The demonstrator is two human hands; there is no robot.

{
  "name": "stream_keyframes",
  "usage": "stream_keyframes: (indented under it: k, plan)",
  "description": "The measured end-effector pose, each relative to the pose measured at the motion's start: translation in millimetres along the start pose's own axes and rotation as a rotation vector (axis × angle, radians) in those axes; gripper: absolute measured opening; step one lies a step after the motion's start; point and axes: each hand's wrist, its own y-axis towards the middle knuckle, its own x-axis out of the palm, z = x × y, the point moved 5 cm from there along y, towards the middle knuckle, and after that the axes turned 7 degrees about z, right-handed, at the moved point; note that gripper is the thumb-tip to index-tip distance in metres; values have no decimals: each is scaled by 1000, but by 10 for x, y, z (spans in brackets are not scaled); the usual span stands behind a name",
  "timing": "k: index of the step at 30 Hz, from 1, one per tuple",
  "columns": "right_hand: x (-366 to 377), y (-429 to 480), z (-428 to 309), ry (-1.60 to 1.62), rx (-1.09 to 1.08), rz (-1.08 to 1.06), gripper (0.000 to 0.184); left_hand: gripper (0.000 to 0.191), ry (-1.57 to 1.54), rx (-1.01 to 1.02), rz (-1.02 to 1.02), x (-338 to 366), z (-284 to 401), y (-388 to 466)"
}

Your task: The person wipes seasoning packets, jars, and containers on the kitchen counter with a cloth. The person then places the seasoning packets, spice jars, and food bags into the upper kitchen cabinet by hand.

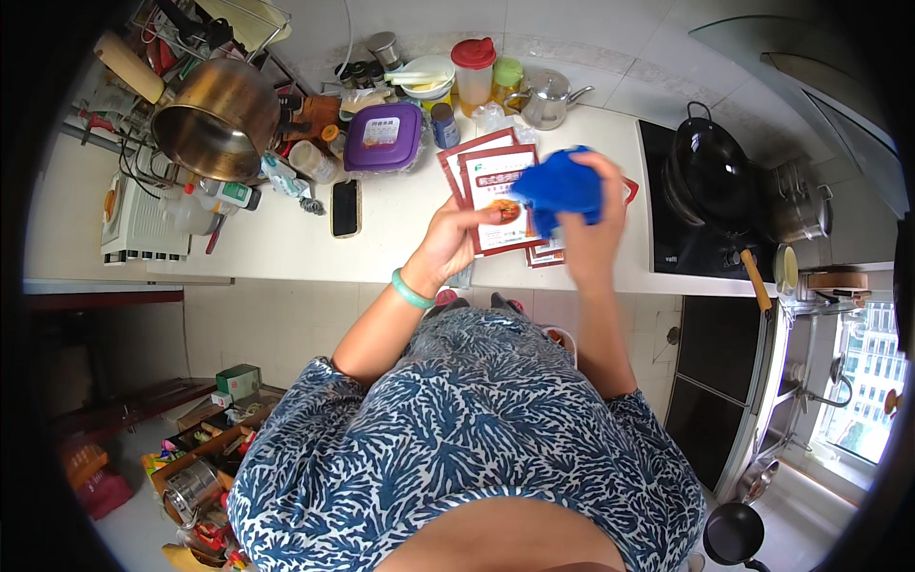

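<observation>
My left hand (450, 236), with a pale green bangle on its wrist, grips a red-bordered white food packet (493, 168) by its lower left side, thumb on the front. In my right hand (593, 236) is a crumpled blue cloth (565, 186), held over the packet's right side; this hand is slightly blurred. Another similar packet (452, 163) shows behind the held one, at its upper left. More packets (547, 259) lie partly hidden beneath the cloth and my right hand, above the white countertop (400, 250).
A phone (346, 208), a purple-lidded container (383, 137) and a blue-labelled jar (444, 126) are on the counter. Behind stand a red-lidded pitcher (473, 75) and a metal teapot (548, 100). A black wok (708, 171) sits on the cooktop (665, 243) at right; a steel saucepan (218, 121) is at left.
</observation>
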Motion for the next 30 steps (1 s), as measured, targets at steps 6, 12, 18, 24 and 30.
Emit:
stream_keyframes:
  k: [6, 12, 18, 24, 30]
  plan:
    - [474, -573, -158, -334, -320, -202, 45, 41, -124, -28, 18, -149, -32, 140]
    - [68, -548, 425, -365, -103, -72, 41, 42, 52, 237, 111, 6, 357, 90]
    - [-2, -768, 848, 910, 1018, -175, 49, 39, 106, 341, 195, 94, 299, 59]
    - [300, -740, 501, 673, 1042, 23, 25, 38, 275, 474, 213, 110, 130, 61]
    - [67, -511, -232, -497, -461, 89, 47, 56, -123, 293, 65, 16, 98, 17]
